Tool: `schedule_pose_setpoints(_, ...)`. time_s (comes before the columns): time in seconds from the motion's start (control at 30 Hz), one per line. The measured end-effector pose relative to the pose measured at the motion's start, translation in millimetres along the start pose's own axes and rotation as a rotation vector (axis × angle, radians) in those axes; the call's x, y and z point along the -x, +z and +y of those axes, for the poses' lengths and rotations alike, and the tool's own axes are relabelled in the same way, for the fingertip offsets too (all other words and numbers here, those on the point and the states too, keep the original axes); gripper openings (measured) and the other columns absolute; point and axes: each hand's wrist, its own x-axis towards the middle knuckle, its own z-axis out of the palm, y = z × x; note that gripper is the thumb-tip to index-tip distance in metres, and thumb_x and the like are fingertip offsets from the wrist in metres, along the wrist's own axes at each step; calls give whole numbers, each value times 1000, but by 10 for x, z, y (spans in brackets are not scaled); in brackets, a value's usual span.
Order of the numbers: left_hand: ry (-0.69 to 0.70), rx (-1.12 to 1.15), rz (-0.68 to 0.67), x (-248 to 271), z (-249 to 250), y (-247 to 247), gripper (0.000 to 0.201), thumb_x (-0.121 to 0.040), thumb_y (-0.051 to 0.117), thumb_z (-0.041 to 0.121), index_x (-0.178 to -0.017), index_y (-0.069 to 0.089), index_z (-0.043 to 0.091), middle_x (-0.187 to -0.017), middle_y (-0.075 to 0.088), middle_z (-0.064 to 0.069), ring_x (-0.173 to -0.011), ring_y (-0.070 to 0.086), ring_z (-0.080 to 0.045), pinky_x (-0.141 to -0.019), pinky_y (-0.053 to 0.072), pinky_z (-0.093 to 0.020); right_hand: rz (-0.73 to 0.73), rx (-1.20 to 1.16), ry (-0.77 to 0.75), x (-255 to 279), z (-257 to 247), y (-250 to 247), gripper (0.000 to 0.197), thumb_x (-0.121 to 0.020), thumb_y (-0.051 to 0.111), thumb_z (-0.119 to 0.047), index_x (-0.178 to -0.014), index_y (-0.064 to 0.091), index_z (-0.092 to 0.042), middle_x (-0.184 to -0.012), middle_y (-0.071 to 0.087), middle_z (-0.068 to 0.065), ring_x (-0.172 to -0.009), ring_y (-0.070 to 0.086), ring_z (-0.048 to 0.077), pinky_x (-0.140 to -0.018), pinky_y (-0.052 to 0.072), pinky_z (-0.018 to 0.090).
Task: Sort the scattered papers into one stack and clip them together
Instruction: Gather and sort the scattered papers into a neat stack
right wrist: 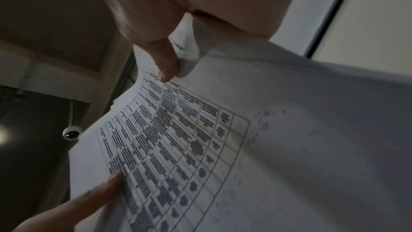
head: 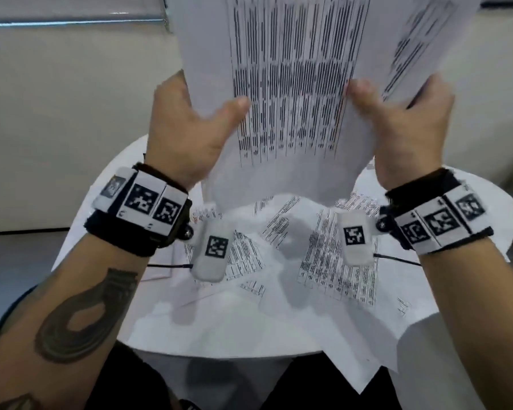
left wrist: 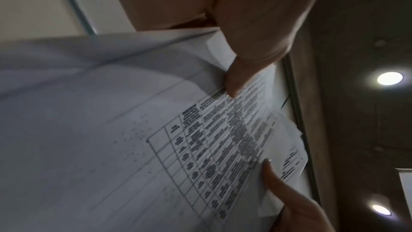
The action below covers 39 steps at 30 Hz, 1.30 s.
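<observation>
I hold a bundle of printed sheets [head: 296, 84] upright in the air above the table, tables of black text facing me. My left hand [head: 190, 119] grips its left edge, thumb across the front. My right hand [head: 397, 113] grips the right edge the same way. Sheets at the back right fan out unevenly. In the left wrist view the thumb pinches the bundle [left wrist: 200, 130]; the right wrist view shows the same on that side of the bundle [right wrist: 189, 138]. More printed sheets [head: 323, 255] lie scattered on the round white table [head: 486, 208] below. No clip is visible.
Several loose sheets overhang the table's near edge [head: 353, 365] toward my lap. A pale wall with a rail [head: 71, 22] stands behind the table. Grey floor [head: 18, 261] shows at left. Ceiling lights [left wrist: 389, 78] appear in the left wrist view.
</observation>
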Motion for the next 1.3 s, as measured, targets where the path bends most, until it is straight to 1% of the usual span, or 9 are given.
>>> schedule_pose_setpoints(0.2, -346, 105, 21, 415, -517, 191, 33, -71, 94, 13, -94, 72, 20, -89, 79, 4, -85, 77, -14, -85, 64, -43, -117, 158, 200, 453, 286, -135, 62, -76, 91, -30, -119, 50, -11, -115, 69, 5, -102, 72, 15, -96, 60, 42)
schedule_pose_setpoints(0.37, -361, -77, 44, 565, -663, 360, 25, -82, 87, 24, -91, 73, 5, -88, 75, -19, -75, 73, -26, -73, 62, -50, -114, 283, 270, 740, 512, -146, 19, -92, 73, -7, -107, 65, -15, -94, 70, -5, -79, 67, 0, -77, 57, 31)
schedule_pose_setpoints(0.47, -276, -36, 116, 450, -529, 349, 31, -80, 88, 26, -88, 72, 2, -80, 72, -15, -67, 66, -17, -63, 58, -44, -108, 197, 154, 635, 371, -108, 26, -94, 68, -4, -110, 59, -22, -102, 69, -2, -88, 68, 9, -81, 57, 27)
schedule_pose_setpoints(0.63, -411, 229, 129, 592, -623, 315, 38, -73, 93, 17, -104, 71, 16, -98, 79, -2, -93, 77, -18, -84, 63, -37, -115, 116, 264, 747, 465, -127, 35, -92, 70, -2, -121, 53, -14, -113, 67, 2, -98, 67, 9, -84, 57, 25)
schedule_pose_setpoints(0.8, -465, 72, 166, 682, -770, 403, 40, -76, 91, 35, -93, 73, 4, -94, 76, -19, -81, 74, -24, -80, 62, -51, -79, 167, 296, 884, 635, -105, 27, -93, 65, 1, -108, 59, -21, -107, 67, 4, -95, 64, 13, -81, 53, 25)
schedule_pose_setpoints(0.97, -528, 171, 172, 724, -845, 414, 15, -81, 87, 26, -89, 75, 22, -88, 79, 0, -84, 76, -14, -77, 62, -33, -54, 140, 343, 936, 767, -109, 32, -83, 62, -15, -115, 62, -11, -104, 69, 3, -94, 65, 16, -79, 52, 27)
schedule_pose_setpoints(1.1, -437, -22, 107, 681, -907, 327, 10, -86, 82, 24, -88, 72, 25, -78, 73, 13, -65, 69, 8, -61, 52, -12, -74, 201, 304, 917, 835, -70, 21, -89, 62, 0, -108, 61, -8, -102, 70, 10, -94, 68, 29, -80, 57, 43)
schedule_pose_setpoints(1.2, -448, -119, 96, 527, -931, -55, 19, -86, 82, 23, -101, 76, 13, -84, 75, 3, -69, 72, -1, -64, 56, -18, -251, 279, 265, 849, 827, -75, 19, -90, 64, 5, -99, 60, -11, -92, 71, 15, -81, 70, 32, -73, 57, 44)
schedule_pose_setpoints(1.3, -577, -315, 107, 331, -1253, -855, 50, -76, 84, 53, -105, 77, 13, -101, 77, -9, -87, 73, -19, -85, 57, -35, -452, 462, 325, 731, 892, -279, 18, -90, 73, -1, -90, 64, -16, -87, 73, 8, -78, 73, 28, -75, 60, 43)
